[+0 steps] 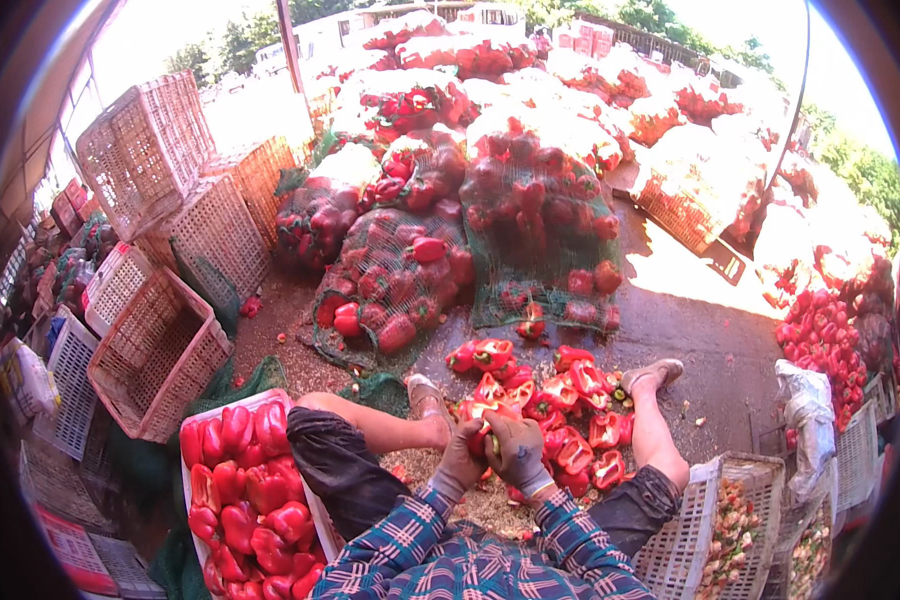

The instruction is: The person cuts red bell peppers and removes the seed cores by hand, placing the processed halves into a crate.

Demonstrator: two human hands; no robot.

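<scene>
In front of my body, my left hand (460, 460) and my right hand (519, 455), both in greyish work gloves, close round a red bell pepper (484, 411). The fingers of both hands meet at the pepper's near side, and my thumbs and fingertips partly cover it. Whether a small tool sits between the fingers I cannot make out. Just beyond and to the right lies a heap of opened red pepper halves (570, 450) on the ground between my legs. To my left, a pale crate (322, 518) is filled with red peppers (260, 500).
Mesh sacks of red peppers (540, 220) stand ahead, with more behind them. An empty pinkish crate (160, 350) and stacked crates (145, 150) are on the left. At right, a pale crate (670, 525) holds pepper cores (732, 530). Green netting (250, 380) and scraps litter the ground.
</scene>
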